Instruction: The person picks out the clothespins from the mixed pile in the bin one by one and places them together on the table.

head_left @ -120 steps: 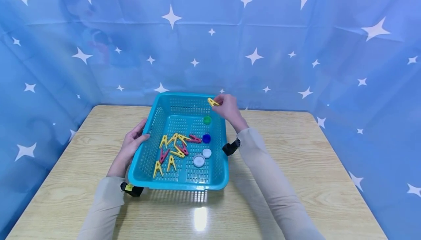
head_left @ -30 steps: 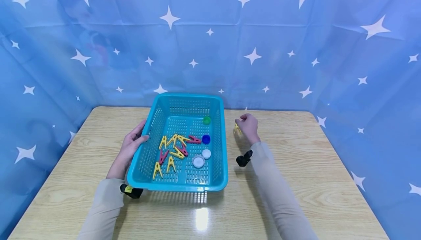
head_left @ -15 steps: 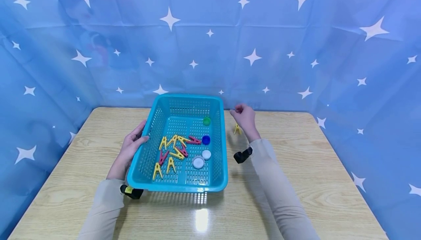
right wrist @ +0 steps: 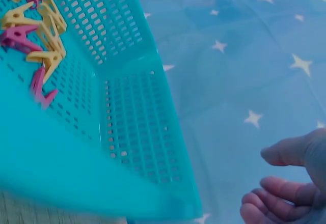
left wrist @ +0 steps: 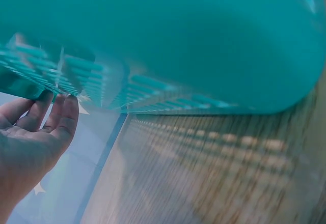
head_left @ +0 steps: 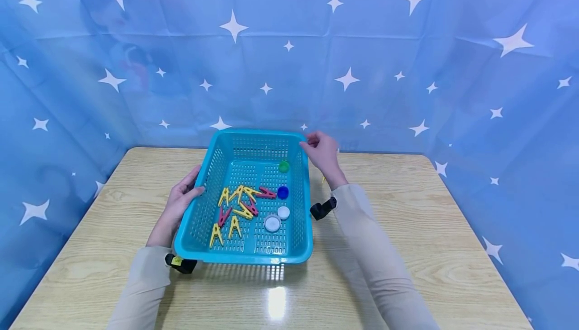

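Observation:
A turquoise plastic basket (head_left: 244,258) stands on the table. My left hand (head_left: 180,200) holds its left side, thumb over the rim and fingers (left wrist: 71,109) against the outer wall. Over the far right corner of the basket hovers my right hand (head_left: 324,155), loosely bent and holding nothing; the right wrist view shows a gap between thumb and fingers (right wrist: 277,203). Inside the basket lie several yellow clothespins (head_left: 234,226) and a few red clothespins (head_left: 224,216). Mostly hidden behind my right hand, another yellow clothespin (head_left: 323,180) stands on the table.
Along the basket's right side sit a green cap (head_left: 284,167), a blue cap (head_left: 282,192), a small white cap (head_left: 283,213) and a larger whitish cap (head_left: 272,223). The wooden table (head_left: 407,229) ends at a blue star-patterned curtain (head_left: 289,69).
My right hand carried a yellow clothespin out of the basket, set it on the table to the right, let go, and moved back left to the basket's corner. My left hand stayed put.

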Motion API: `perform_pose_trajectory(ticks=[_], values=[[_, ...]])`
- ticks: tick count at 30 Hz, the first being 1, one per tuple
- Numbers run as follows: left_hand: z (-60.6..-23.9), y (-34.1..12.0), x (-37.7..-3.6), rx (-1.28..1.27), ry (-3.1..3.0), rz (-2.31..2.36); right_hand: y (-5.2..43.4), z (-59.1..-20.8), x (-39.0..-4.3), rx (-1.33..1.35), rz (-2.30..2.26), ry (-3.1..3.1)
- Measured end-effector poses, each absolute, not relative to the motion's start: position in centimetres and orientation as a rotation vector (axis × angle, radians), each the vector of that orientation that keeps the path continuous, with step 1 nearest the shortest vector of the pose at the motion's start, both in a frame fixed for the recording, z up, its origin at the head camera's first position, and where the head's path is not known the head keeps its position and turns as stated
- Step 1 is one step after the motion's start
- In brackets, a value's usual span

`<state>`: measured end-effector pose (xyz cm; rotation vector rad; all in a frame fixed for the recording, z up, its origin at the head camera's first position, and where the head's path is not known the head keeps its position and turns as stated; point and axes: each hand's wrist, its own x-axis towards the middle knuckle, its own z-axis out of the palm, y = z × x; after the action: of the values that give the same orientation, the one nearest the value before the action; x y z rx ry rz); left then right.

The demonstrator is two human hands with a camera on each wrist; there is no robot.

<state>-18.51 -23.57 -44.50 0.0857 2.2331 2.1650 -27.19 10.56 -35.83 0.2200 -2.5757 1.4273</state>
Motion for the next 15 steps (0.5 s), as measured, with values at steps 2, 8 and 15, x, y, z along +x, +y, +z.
perform_pose_trajectory(ticks=[2,8,15], values=[[-44.5,-23.6,-18.5,0.087,2.234,2.161,9.9,-35.8,-27.2,0.238,1.433,-2.582],[-44.4,-23.5,-18.4,0.091,2.241,2.145,8.0,-35.6,-27.1,0.302,1.406,-2.624],[-44.5,-23.6,-18.5,0.098,2.255,2.131,5.9,-35.4,-26.7,0.387,1.362,-2.681]])
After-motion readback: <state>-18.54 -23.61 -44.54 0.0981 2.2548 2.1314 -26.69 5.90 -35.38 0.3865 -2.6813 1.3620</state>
